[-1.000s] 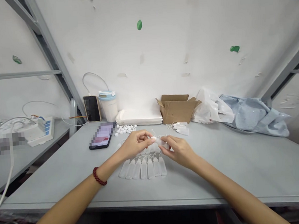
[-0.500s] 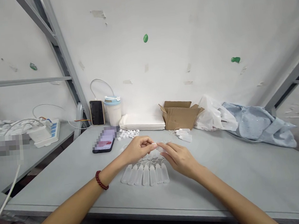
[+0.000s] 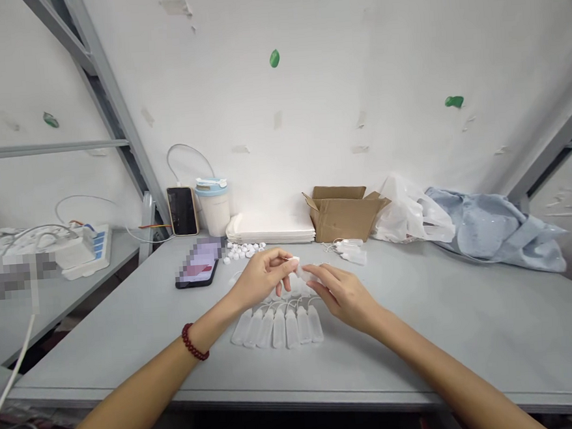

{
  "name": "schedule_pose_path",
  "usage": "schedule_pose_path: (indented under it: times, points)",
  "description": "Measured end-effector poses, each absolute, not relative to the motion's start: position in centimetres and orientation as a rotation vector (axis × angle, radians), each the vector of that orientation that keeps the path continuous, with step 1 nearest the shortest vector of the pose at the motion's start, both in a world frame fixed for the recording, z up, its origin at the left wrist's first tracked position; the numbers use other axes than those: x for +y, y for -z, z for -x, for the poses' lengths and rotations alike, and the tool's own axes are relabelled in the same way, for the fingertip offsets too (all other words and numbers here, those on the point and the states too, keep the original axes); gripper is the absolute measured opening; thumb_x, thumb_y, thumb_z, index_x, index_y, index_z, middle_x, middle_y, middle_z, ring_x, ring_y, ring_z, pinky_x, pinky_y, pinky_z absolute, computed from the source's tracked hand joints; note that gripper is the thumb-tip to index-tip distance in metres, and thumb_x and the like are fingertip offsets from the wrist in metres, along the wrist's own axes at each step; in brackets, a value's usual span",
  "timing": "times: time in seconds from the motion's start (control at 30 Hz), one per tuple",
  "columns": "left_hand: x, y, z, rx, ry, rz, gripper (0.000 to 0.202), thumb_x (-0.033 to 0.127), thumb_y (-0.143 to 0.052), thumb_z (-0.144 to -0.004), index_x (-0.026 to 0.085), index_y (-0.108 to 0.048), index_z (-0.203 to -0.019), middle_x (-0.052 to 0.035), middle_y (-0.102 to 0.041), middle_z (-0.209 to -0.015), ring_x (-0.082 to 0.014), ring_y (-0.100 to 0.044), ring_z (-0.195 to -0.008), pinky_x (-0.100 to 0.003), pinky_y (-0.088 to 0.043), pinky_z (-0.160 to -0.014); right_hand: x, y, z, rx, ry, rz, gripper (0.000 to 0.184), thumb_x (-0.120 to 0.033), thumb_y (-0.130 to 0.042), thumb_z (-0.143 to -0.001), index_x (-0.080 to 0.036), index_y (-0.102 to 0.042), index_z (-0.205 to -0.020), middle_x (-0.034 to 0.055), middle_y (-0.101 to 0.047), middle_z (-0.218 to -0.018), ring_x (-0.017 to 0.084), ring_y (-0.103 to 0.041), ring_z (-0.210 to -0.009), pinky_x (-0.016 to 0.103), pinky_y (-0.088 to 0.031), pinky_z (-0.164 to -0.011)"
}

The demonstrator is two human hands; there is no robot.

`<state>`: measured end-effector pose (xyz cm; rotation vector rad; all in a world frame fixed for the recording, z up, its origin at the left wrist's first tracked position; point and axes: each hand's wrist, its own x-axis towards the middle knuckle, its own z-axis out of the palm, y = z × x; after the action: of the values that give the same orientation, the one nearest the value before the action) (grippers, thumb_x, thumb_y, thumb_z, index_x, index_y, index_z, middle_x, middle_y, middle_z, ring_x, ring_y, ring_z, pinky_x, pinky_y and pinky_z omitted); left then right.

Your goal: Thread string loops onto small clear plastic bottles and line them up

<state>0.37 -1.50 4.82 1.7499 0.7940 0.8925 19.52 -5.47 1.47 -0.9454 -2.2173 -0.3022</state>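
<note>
My left hand (image 3: pixel 262 278), with a dark red bead bracelet on the wrist, pinches a small white cap (image 3: pixel 296 260) between thumb and fingertips. Facing it, my right hand (image 3: pixel 349 297) holds a translucent plastic bottle (image 3: pixel 306 276), mostly hidden by the fingers. The cap is at the bottle's near end; whether they touch I cannot tell. Below the hands lies a row of several translucent bottles (image 3: pixel 279 329) with thin white cords at their necks. More bottles lie behind this row, partly covered by my hands.
Loose white caps (image 3: pixel 242 251) lie behind my left hand, near a phone (image 3: pixel 198 263). Along the wall stand another phone (image 3: pixel 182 210), a cup (image 3: pixel 214 206), white stacked packs (image 3: pixel 271 230), a cardboard box (image 3: pixel 345 218) and a plastic bag (image 3: pixel 408 212). Corded bottles (image 3: pixel 353 256) lie before the box.
My hands have drawn slightly apart, and the white cap now shows in my left fingertips. Some left fingers have spread downward. The view has tilted down a little.
</note>
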Motion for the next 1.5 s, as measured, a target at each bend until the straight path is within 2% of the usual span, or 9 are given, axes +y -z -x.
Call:
schedule_pose_path:
  times: [0.47,0.6,0.8,0.9,1.0,1.1,1.23,1.4,1.5]
  points:
    - [-1.3,-4.0,-0.4,0.750,-0.692,-1.629,0.032,0.043,-0.058,-0.080,0.012,-0.054,-0.076,-0.0047,-0.065,-0.068,-0.0107,-0.058,-0.044,-0.019,-0.041,-0.039,-5.4,-1.1,-19.7,-2.198,0.162,1.000,0.022,-0.020,-0.035,-0.093,-0.016,-0.047,-0.112,0.0085,-0.062,-0.079,0.016,-0.058,-0.065,0.027,-0.045,-0.056]
    - [-1.5,-3.8,-0.2,0.748,-0.688,-1.801,0.025,0.038,-0.055,-0.082,0.014,-0.055,-0.087,-0.0034,-0.065,-0.076,-0.0086,-0.056,-0.042,-0.019,-0.040,-0.039,-5.6,-1.3,-19.8,-2.120,-0.170,1.062,0.019,-0.024,-0.037,-0.093,-0.019,-0.047,-0.107,0.0066,-0.064,-0.078,0.016,-0.059,-0.065,0.026,-0.044,-0.056]
    - [-1.7,-4.1,0.0,0.766,-0.743,-2.008,0.021,0.033,-0.053,-0.083,0.015,-0.058,-0.095,-0.0022,-0.065,-0.077,-0.0084,-0.058,-0.046,-0.018,-0.042,-0.046,-5.7,-2.5,-20.0,-1.876,-0.798,1.113,0.019,-0.036,-0.040,-0.092,-0.020,-0.045,-0.100,0.0006,-0.062,-0.069,0.010,-0.044,-0.054,0.023,-0.037,-0.052]
    - [-1.7,-4.4,-0.1,0.813,-0.690,-1.918,0.032,0.042,-0.049,-0.085,0.013,-0.060,-0.081,-0.0034,-0.066,-0.075,-0.0073,-0.056,-0.043,-0.018,-0.040,-0.042,-5.8,-2.6,-19.7,-1.829,-0.816,1.105,0.019,-0.038,-0.042,-0.090,-0.020,-0.043,-0.098,-0.0002,-0.060,-0.069,0.010,-0.041,-0.055,0.023,-0.035,-0.053]
    - [-1.9,-4.4,-0.3,0.879,-0.645,-1.915,0.041,0.046,-0.044,-0.087,0.012,-0.057,-0.066,0.0000,-0.059,-0.056,-0.0061,-0.049,-0.036,-0.017,-0.033,-0.038,-5.8,-2.4,-19.6,-1.806,-0.843,1.110,0.019,-0.039,-0.042,-0.090,-0.021,-0.042,-0.097,-0.0012,-0.058,-0.069,0.010,-0.040,-0.054,0.024,-0.033,-0.053]
    - [-2.1,-4.3,-0.4,0.852,-0.665,-2.019,0.031,0.041,-0.049,-0.086,0.014,-0.061,-0.078,0.0044,-0.050,-0.045,-0.0073,-0.048,-0.039,-0.017,-0.034,-0.041,-5.7,-2.3,-19.6,-1.748,-0.946,1.092,0.019,-0.040,-0.040,-0.090,-0.022,-0.040,-0.096,-0.0015,-0.057,-0.069,0.011,-0.042,-0.056,0.024,-0.032,-0.053]
    - [-2.1,-4.3,-0.3,0.825,-0.714,-2.081,0.028,0.039,-0.052,-0.084,0.016,-0.062,-0.096,0.0031,-0.057,-0.056,-0.0082,-0.053,-0.044,-0.017,-0.036,-0.043,-5.5,-2.3,-19.7,-1.744,-0.957,1.093,0.019,-0.040,-0.040,-0.090,-0.022,-0.039,-0.095,-0.0013,-0.057,-0.069,0.010,-0.041,-0.055,0.024,-0.031,-0.052]
    - [-2.0,-4.1,-0.5,0.858,-0.686,-1.991,0.041,0.047,-0.040,-0.089,0.014,-0.053,-0.068,0.0014,-0.058,-0.060,-0.0066,-0.050,-0.040,-0.019,-0.038,-0.043,-5.7,-2.4,-19.4,-1.802,-0.854,1.125,0.019,-0.040,-0.040,-0.090,-0.021,-0.039,-0.095,-0.0008,-0.058,-0.068,0.011,-0.040,-0.054,0.024,-0.031,-0.053]
    - [-2.2,-3.8,-0.7,0.853,-0.701,-2.072,0.036,0.041,-0.041,-0.089,0.015,-0.053,-0.070,0.0020,-0.056,-0.058,-0.0068,-0.048,-0.042,-0.019,-0.037,-0.045,-5.9,-2.4,-19.4,-1.765,-0.929,1.116,0.020,-0.041,-0.040,-0.090,-0.021,-0.038,-0.094,-0.0025,-0.055,-0.066,0.009,-0.037,-0.052,0.023,-0.030,-0.052]
